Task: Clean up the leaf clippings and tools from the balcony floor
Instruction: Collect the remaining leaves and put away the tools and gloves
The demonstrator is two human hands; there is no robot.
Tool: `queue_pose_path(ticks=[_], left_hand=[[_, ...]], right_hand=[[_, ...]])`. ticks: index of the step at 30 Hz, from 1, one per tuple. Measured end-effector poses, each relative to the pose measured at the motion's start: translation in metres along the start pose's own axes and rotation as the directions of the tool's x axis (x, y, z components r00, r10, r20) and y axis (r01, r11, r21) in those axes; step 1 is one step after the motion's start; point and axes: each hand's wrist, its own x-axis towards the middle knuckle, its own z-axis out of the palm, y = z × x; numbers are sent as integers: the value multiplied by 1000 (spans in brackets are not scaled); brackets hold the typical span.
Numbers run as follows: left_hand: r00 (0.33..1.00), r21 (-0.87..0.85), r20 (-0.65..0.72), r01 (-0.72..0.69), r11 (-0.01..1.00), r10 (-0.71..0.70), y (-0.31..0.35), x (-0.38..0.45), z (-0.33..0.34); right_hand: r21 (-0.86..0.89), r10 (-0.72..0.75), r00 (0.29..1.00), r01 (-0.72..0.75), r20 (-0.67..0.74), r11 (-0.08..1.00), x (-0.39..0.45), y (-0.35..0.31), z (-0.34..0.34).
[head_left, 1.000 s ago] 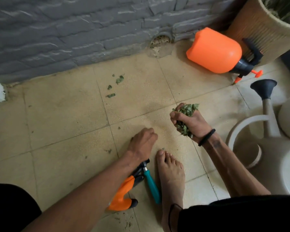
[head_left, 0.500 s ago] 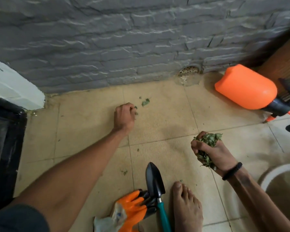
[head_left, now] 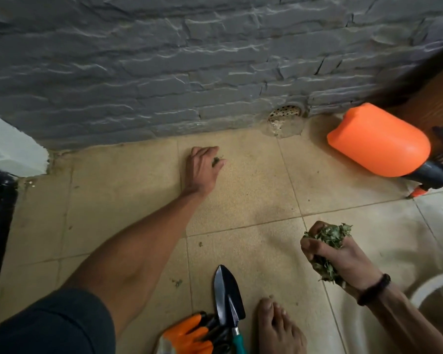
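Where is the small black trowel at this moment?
In the head view the trowel lies on the floor tiles at the bottom centre, blade pointing toward the wall, between the orange glove on its left and the bare foot on its right.

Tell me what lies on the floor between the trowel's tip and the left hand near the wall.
In the head view, between the trowel and the left hand there is bare tile, crossed by one grout line.
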Motion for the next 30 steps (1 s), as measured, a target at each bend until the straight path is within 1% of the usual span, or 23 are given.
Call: queue_pose_path(ticks=[3, 5, 7, 9, 11, 13, 17, 20, 23, 28, 30], left_hand=[[988, -15, 62, -140, 990, 141, -3, 5, -18], [977, -35, 148, -153, 988, 157, -10, 11, -30], [974, -85, 196, -98, 992, 113, -18, 21, -43], [981, -151, 191, -12, 988, 41, -25, 33, -58], [979, -174, 201, 56, 983, -20, -29, 39, -71], [970, -168, 240, 67, 984, -25, -32, 35, -76], [945, -122, 327, 42, 992, 0, -39, 11, -65], [926, -80, 376, -3, 997, 34, -39, -1, -61], [893, 2, 442, -89, 996, 79, -39, -7, -62], [931, 85, 344, -162, 983, 123, -36, -11, -58], [942, 107, 321, -140, 984, 99, -30, -9, -59]], right_hand=[[38, -4, 1000, 4, 2, 999, 5, -1, 6], [52, -14, 1000, 13, 8, 999, 8, -5, 11], [79, -28, 999, 27, 17, 997, 13, -9, 16], [96, -50, 999, 48, 20, 994, 17, -12, 20], [123, -65, 998, 61, 26, 991, 18, -14, 25], [138, -60, 998, 56, 29, 989, 18, -15, 30], [127, -52, 998, 49, 25, 991, 14, -16, 38], [125, -50, 998, 45, 33, 991, 13, -16, 40], [138, -40, 999, 36, 26, 990, 10, -12, 40], [118, -37, 999, 33, 33, 992, 8, -8, 49], [105, -34, 999, 30, 35, 994, 9, -10, 53]])
